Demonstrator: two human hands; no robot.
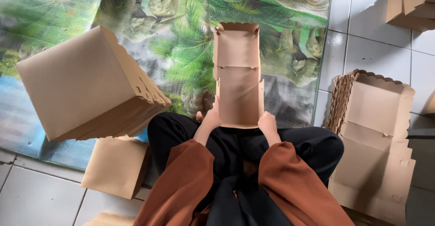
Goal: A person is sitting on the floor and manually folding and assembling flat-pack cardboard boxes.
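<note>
Surroundings: a printed mat with a green palm and rock scene covers most of the floor; white glazed tiles show beyond its right edge and at the near left corner. On the left part of the mat lies a thick stack of folded brown boxes, tilted, its scalloped edges turned toward the middle. A smaller flat brown piece lies across the mat's near edge, partly on tile. On the tiles past the mat's right edge lies a pile of flat box blanks, the topmost spread open, scalloped rims fanned along its left side. More brown card sits at the far right corner of the view.

Item in hand: a half-formed cardboard box, held over the middle of the mat just beyond the person's knees, its lid flap extended away from the person. Material is plain matt kraft card, smooth, with a scalloped far rim, notched fold lines and raised side walls.

Hands: the left hand is closed on the box's near left wall; the right hand is clamped on the near right wall. Rust-brown sleeves and black trousers fill the near foreground, hiding the floor there
</note>
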